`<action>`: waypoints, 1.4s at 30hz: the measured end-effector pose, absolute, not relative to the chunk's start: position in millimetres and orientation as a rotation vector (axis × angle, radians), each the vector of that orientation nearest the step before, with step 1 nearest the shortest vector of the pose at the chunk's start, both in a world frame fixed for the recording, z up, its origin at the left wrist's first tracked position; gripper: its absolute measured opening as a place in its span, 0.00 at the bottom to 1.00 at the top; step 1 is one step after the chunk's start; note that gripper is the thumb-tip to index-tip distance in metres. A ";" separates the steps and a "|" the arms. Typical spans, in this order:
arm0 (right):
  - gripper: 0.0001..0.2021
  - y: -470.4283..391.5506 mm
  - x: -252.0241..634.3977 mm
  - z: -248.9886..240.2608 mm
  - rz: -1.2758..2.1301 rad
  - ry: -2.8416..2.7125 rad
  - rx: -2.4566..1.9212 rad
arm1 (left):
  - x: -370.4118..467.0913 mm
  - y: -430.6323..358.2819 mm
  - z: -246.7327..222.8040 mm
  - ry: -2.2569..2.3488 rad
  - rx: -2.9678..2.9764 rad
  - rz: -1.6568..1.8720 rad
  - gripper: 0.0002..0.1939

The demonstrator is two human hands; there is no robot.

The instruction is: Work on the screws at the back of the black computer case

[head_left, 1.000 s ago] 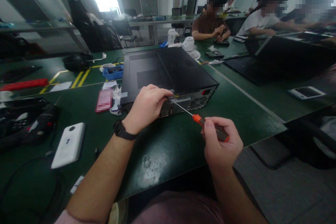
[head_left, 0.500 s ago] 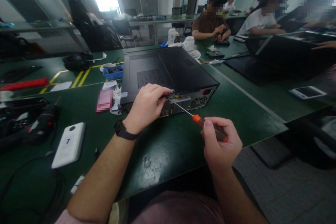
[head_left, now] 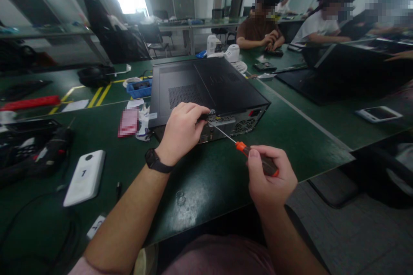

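Note:
A black computer case [head_left: 226, 84] lies flat on the green table, its rear panel with a round fan grille [head_left: 244, 125] facing me. My right hand [head_left: 272, 176] grips a screwdriver [head_left: 240, 146] by its dark and orange handle. The thin shaft slants up and left to the rear panel, where its tip meets the area beside my left fingers. My left hand [head_left: 185, 126] rests at the case's rear edge, thumb and fingers pinched at a small perforated metal piece [head_left: 212, 111]. Fingers partly hide that piece and the screwdriver's tip.
Left of the case are a blue parts bin [head_left: 139, 89], a pink packet [head_left: 128, 123] and a white power bank [head_left: 84, 178]. White fans [head_left: 232, 53] stand behind it. At right are a black laptop [head_left: 351, 71] and a phone [head_left: 379, 113]. Several people sit beyond.
My left hand has shifted slightly right along the case's rear edge. The right hand and screwdriver have barely moved, only a touch left. The case stays in place.

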State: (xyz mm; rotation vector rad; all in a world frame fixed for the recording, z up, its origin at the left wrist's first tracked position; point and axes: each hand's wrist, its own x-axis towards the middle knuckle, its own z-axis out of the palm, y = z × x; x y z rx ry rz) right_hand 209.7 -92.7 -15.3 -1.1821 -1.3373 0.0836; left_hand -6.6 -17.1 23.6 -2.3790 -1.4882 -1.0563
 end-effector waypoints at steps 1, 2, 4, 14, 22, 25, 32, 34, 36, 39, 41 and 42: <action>0.03 -92.8 209.7 -15.9 0.076 -1.339 -1.177 | -6.1 -17.1 23.3 -1.493 -2.373 -1.058 0.10; 0.03 -92.8 209.6 -16.3 0.066 -1.342 -1.171 | -5.7 -17.1 23.2 -1.501 -2.366 -1.059 0.10; 0.02 -92.8 209.4 -16.4 0.050 -1.352 -1.162 | -4.6 -17.3 23.3 -1.521 -2.353 -1.063 0.10; 0.02 -95.3 205.2 -12.5 0.014 -1.415 -1.162 | -3.1 -18.9 24.1 -1.593 -2.323 -1.042 0.09; 0.02 -98.7 201.6 -9.3 -0.069 -1.450 -1.168 | -4.5 -20.2 26.4 -1.588 -2.353 -1.065 0.08; 0.03 -99.0 201.5 -9.7 -0.108 -1.508 -1.123 | -6.6 -21.1 28.3 -1.587 -2.367 -1.057 0.09; 0.10 -100.5 201.6 -12.0 -0.109 -1.644 -1.013 | -15.7 -21.2 33.2 -1.620 -2.375 -1.027 0.10; 0.10 -101.7 201.8 -10.4 -0.113 -1.664 -1.011 | -17.3 -20.8 33.3 -1.622 -2.375 -1.015 0.12; 0.11 -103.2 201.9 -7.7 -0.098 -1.678 -1.023 | -17.8 -20.4 32.6 -1.632 -2.365 -1.008 0.15; 0.12 -105.5 201.8 -2.7 -0.070 -1.709 -1.022 | -17.6 -19.7 30.6 -1.652 -2.342 -0.988 0.18; 0.12 -106.6 201.1 0.1 -0.070 -1.729 -1.005 | -17.4 -19.2 29.2 -1.666 -2.340 -0.948 0.19; 0.12 -107.0 200.4 1.2 -0.070 -1.735 -0.995 | -17.4 -19.0 28.6 -1.675 -2.342 -0.922 0.19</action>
